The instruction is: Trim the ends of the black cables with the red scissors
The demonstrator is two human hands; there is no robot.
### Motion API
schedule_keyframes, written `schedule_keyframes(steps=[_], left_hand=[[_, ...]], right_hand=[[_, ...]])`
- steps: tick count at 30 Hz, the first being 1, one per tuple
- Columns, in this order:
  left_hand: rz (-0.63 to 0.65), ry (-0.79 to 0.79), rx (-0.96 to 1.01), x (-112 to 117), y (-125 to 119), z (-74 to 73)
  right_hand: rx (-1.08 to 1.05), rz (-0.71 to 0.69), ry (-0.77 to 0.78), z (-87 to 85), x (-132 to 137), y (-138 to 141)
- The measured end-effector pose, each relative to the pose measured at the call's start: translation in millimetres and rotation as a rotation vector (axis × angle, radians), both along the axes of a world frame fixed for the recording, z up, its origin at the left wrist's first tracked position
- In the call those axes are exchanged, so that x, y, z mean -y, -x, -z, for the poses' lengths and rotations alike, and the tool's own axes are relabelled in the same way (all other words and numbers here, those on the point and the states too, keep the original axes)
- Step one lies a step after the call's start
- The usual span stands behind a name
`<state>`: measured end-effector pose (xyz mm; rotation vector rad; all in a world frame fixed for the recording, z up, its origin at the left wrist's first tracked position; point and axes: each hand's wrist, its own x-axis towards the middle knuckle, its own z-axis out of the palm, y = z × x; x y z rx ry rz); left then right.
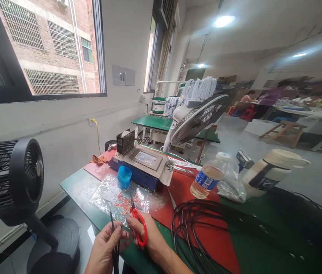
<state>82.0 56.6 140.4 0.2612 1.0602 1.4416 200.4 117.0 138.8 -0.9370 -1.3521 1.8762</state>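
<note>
Head view: the left hand (106,245) is at the near edge of the green surface (77,183), its fingers pinched on black cable (115,262) that hangs below them. A dark pointed tool (111,219) stands up from the same grip; its exact type is unclear. The right hand (147,232), just beside it, has its fingers closed around red-handled scissors (141,218), the blades pointing toward the far edge. Beyond the hands, red and pale bits (122,203) lie scattered on a clear plastic bag (102,196), with a blue cup (124,177) standing by a blue-bodied heating unit (146,169). Toward the right edge, a loose coil of black cable (192,219) overlaps the red mat (161,203), near a blue-labelled bottle (208,179) and a cream jug (269,171).
</note>
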Motion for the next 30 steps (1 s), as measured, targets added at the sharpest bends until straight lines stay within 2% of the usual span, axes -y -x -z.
schedule_keyframes(steps=[3,9,16,19,21,22,25,27,28,30], left_hand=[[0.04,-0.032,-0.064,-1,-1,7.8],[0.103,-0.097,-0.125,-3,0,18.3],[0.079,-0.078,-0.136,-1,-1,13.5],[0.059,-0.037,-0.061,-1,-1,8.4],[0.037,0.004,0.011,-1,1,4.3],[0.02,0.021,0.058,0,2,2.2],[-0.038,0.076,0.191,1,6,-3.7],[-0.05,0.088,0.238,2,9,-6.1],[-0.039,0.079,0.268,3,10,-6.5],[-0.002,0.054,0.381,4,12,-5.4]], right_hand=[[-0.056,-0.05,0.092,-0.5,0,1],[-0.06,-0.076,0.109,-5.4,0,-1],[-0.047,-0.067,0.095,-1.9,-3,-2],[0.012,-0.02,0.008,1.4,-4,-2],[0.118,0.057,-0.212,2.7,-4,-3],[0.178,0.095,-0.397,3.1,-4,-4],[0.291,0.15,-1.096,2.7,-1,-6],[0.313,0.113,-1.467,0.9,3,-5],[0.331,0.082,-1.595,-0.4,5,-5],[0.377,0.018,-1.757,-3.4,9,-3]])
